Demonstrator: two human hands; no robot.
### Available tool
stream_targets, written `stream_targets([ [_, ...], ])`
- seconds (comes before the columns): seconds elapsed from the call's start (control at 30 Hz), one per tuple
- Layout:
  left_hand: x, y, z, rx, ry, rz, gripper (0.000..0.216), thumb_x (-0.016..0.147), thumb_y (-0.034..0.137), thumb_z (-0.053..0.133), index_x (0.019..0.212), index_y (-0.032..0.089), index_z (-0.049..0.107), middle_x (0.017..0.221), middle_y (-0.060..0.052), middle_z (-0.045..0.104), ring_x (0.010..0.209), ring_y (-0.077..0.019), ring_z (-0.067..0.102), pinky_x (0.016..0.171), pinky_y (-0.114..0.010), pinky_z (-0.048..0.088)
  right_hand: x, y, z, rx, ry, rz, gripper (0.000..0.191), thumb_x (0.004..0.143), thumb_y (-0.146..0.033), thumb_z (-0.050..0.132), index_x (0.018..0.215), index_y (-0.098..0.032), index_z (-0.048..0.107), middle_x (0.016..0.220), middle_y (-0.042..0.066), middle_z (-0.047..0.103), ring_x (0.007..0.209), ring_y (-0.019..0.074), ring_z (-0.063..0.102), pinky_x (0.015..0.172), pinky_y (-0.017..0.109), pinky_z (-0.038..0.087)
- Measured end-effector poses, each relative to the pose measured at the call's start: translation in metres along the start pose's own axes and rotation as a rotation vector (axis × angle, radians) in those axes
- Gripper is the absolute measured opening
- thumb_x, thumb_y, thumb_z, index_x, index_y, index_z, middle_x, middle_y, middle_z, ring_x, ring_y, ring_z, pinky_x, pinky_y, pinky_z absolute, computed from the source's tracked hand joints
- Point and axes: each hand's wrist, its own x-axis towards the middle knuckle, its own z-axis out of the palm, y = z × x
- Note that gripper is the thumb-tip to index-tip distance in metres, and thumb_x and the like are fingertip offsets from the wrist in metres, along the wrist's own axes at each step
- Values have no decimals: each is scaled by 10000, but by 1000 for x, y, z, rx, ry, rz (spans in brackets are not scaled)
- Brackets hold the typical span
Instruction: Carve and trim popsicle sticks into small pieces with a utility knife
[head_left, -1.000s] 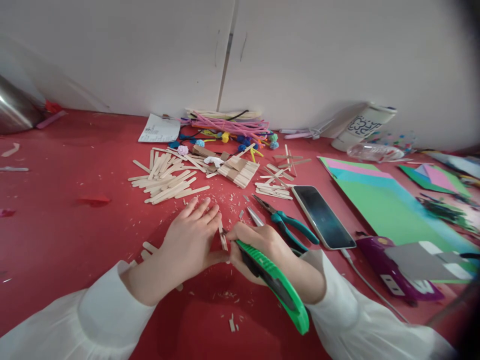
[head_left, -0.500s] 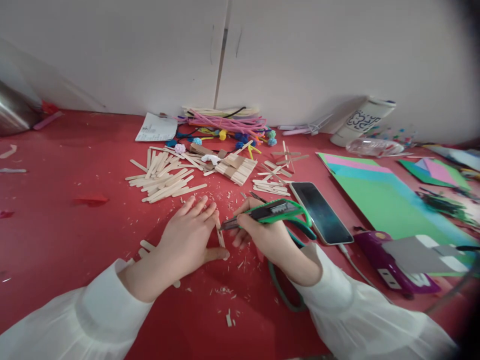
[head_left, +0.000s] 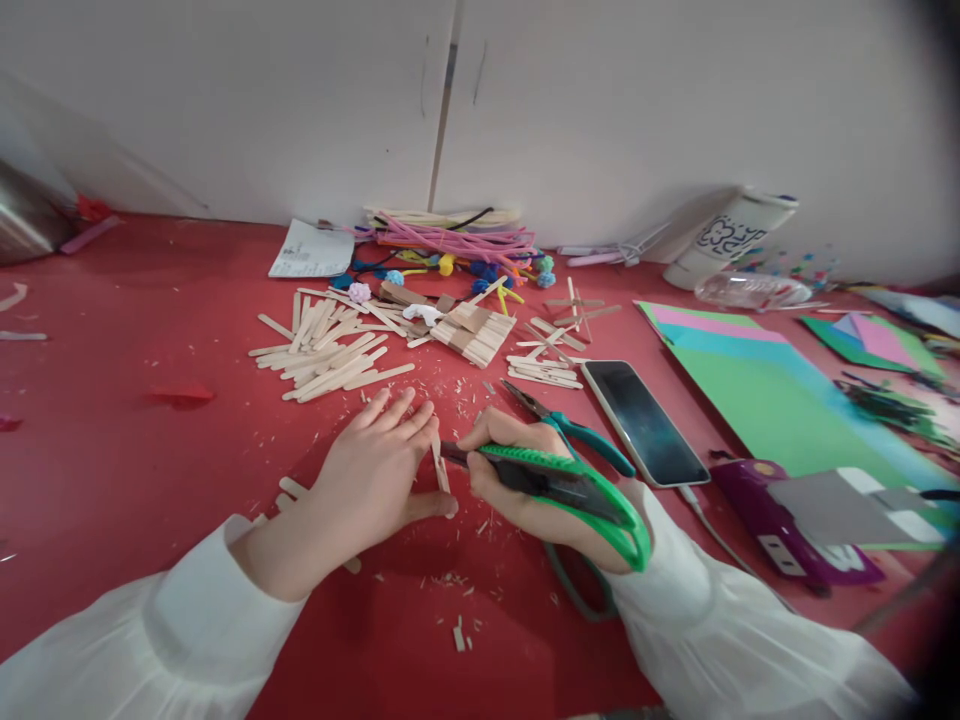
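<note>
My left hand (head_left: 367,465) lies palm down on the red table and holds a wooden craft stick (head_left: 441,468) against it, with the thumb at the near end and the fingers at the far end. In my right hand (head_left: 510,500) is a green utility knife (head_left: 574,487). Its dark blade points left and meets the stick's right side around the middle; the exact contact is hard to see. Under my left wrist, more craft sticks (head_left: 292,488) show in part. Behind my right hand lie pliers with teal handles (head_left: 592,438), partly covered by it.
Loose craft sticks (head_left: 330,350) and a banded stick bundle (head_left: 474,334) lie ahead. Beyond them are pink pipe cleaners (head_left: 450,238). To the right are a phone (head_left: 645,422) on a cable, coloured paper (head_left: 772,400) and a purple device (head_left: 787,525). Wood shavings (head_left: 450,580) litter the table.
The utility knife has tilted, its rear end swinging down toward me, and my right hand has turned with it. More of the pliers shows. My left hand and the stick stay in place.
</note>
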Motion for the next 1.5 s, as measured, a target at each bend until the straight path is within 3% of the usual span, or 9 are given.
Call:
stream_targets([
  [0.17, -2, -3, 3, -19, 35, 25, 797, 738, 655, 548, 1316, 111, 475, 1391, -113, 435, 1354, -304, 272, 1115, -455, 206, -2, 10, 8, -27, 9, -114, 70, 777, -135, 448, 768, -195, 482, 575, -44, 540, 460, 63, 497, 472, 167, 406],
  [0.43, -3, -6, 4, -47, 51, 49, 767, 773, 630, 520, 1315, 89, 469, 1389, -107, 442, 1351, -307, 279, 1108, -465, 224, -1, 4, 5, -96, -53, -170, 88, 788, -126, 419, 780, -182, 486, 606, -23, 533, 466, 64, 507, 483, 172, 410],
  [0.67, -1, -4, 4, -25, 42, 43, 755, 769, 603, 546, 1324, 98, 462, 1389, -100, 441, 1351, -303, 281, 1116, -456, 210, 0, 2, 8, -35, 24, -13, 61, 757, -141, 461, 735, -193, 485, 533, -63, 481, 414, 55, 429, 443, 169, 381],
  [0.87, 1, -4, 2, -28, 13, 23, 759, 757, 578, 576, 1327, 90, 456, 1391, -108, 440, 1354, -300, 273, 1117, -448, 210, 1, -6, 7, -16, 18, 148, 112, 743, -111, 448, 681, -205, 446, 590, -46, 531, 510, 78, 504, 512, 185, 421],
  [0.97, 1, -4, 2, -45, 29, 31, 744, 751, 578, 586, 1314, 105, 475, 1382, -113, 452, 1348, -301, 288, 1120, -445, 201, -2, -2, 9, -12, 8, 63, 99, 753, -110, 455, 725, -205, 457, 578, -54, 512, 477, 71, 476, 481, 180, 392],
  [1.2, -1, -7, 2, -38, 14, 55, 743, 776, 606, 538, 1334, 123, 450, 1407, -103, 416, 1357, -294, 267, 1113, -445, 212, -3, 9, 4, -82, -205, -284, 116, 777, -84, 442, 794, -195, 470, 591, -37, 469, 471, 84, 390, 457, 209, 329],
  [1.3, -1, -9, 1, -56, -11, 62, 767, 759, 622, 554, 1350, 149, 431, 1420, -89, 398, 1365, -297, 245, 1115, -441, 206, -2, 12, -3, -29, -247, -298, 112, 804, -95, 437, 817, -193, 489, 611, -33, 504, 487, 76, 420, 483, 199, 346],
  [1.5, 0, -17, -4, -171, -100, 122, 716, 787, 570, 546, 1385, 214, 376, 1488, -51, 265, 1388, -320, 137, 1104, -477, 202, -2, 13, -14, -7, -126, -192, 115, 791, -109, 484, 860, -183, 539, 596, -55, 501, 448, 51, 420, 474, 173, 365],
])
